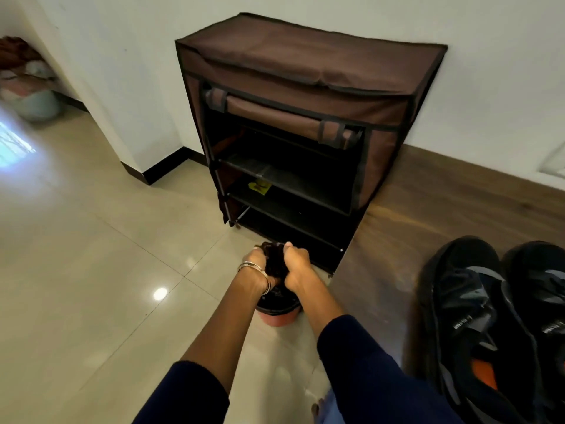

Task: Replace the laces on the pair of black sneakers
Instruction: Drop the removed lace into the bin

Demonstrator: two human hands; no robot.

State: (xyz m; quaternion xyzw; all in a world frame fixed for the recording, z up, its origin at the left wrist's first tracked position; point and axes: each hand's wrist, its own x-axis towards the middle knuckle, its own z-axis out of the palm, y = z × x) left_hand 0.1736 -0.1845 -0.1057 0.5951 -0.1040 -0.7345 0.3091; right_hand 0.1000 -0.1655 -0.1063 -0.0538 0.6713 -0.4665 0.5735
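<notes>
Both hands hold a dark bundle [274, 261], apparently a bunch of black laces, above a small pink bin [276, 317] lined with a black bag. My left hand [255, 262], with metal bangles on the wrist, grips the bundle's left side. My right hand [297, 263] grips its right side. The pair of black sneakers [492, 325] lies on the wooden floor at the right, toes pointing away, with no laces visible in the eyelets.
A brown fabric shoe rack [305, 123] stands against the white wall with its front flap rolled up; a yellow slip [260, 188] lies on a shelf. Glossy beige tiles cover the left floor. A wall corner [134, 166] juts out at left, cluttered shelves beyond.
</notes>
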